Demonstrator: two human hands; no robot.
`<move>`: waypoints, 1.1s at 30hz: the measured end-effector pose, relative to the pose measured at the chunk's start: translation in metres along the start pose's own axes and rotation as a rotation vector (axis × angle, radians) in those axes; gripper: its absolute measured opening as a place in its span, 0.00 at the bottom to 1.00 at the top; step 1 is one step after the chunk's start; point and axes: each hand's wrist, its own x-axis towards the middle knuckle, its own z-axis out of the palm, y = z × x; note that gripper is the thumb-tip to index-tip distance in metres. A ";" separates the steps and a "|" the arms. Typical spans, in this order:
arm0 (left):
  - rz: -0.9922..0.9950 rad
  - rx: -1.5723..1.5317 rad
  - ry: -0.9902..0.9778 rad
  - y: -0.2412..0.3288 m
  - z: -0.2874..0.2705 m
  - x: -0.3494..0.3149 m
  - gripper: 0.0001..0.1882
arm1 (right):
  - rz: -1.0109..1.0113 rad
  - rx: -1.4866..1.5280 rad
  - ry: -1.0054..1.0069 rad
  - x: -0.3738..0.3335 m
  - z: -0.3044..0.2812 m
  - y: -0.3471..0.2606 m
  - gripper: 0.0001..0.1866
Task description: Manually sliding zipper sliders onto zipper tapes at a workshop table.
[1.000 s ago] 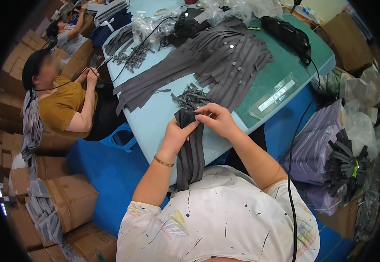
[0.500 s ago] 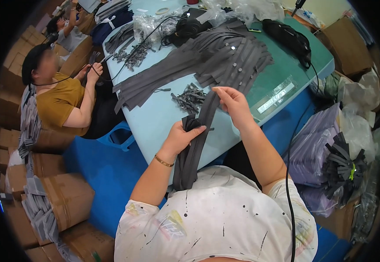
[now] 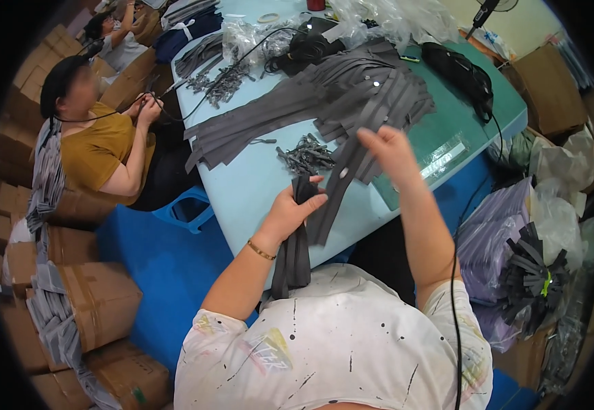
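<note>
My left hand [image 3: 288,213] is closed around a bunch of dark grey zippers [image 3: 293,263], whose lower ends hang down by my shirt. A single dark grey zipper [image 3: 336,191] slants just right of that hand, with a small pale slider on it. My right hand [image 3: 391,154] is at its upper end, fingers closed and somewhat blurred, apparently pinching it. Beyond my hands a big spread of loose zippers [image 3: 256,113] covers the middle of the table. A small heap of dark grey zipper pulls [image 3: 306,154] lies just beyond my left hand.
Across the light blue table [image 3: 232,188] lie another heap of pulls [image 3: 223,83], clear plastic bags [image 3: 406,24], a black pouch [image 3: 455,72] and a green mat [image 3: 406,195]. A co-worker [image 3: 105,147] sits at the left. Cardboard boxes [image 3: 99,301] and wrapped bundles [image 3: 495,232] stand around.
The single zipper has come away from the bunch in my left hand and swung right. My right hand has moved slightly right. My left hand still grips the bunch.
</note>
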 end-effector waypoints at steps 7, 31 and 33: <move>-0.025 -0.111 -0.037 -0.011 -0.011 0.009 0.22 | -0.406 -0.404 0.464 0.048 -0.031 -0.012 0.14; 0.390 0.349 0.066 -0.005 -0.014 -0.001 0.10 | -0.035 0.190 -0.132 -0.078 0.082 0.035 0.07; 0.644 0.625 0.105 -0.004 -0.011 -0.002 0.11 | 0.171 0.410 -0.170 -0.080 0.081 0.035 0.09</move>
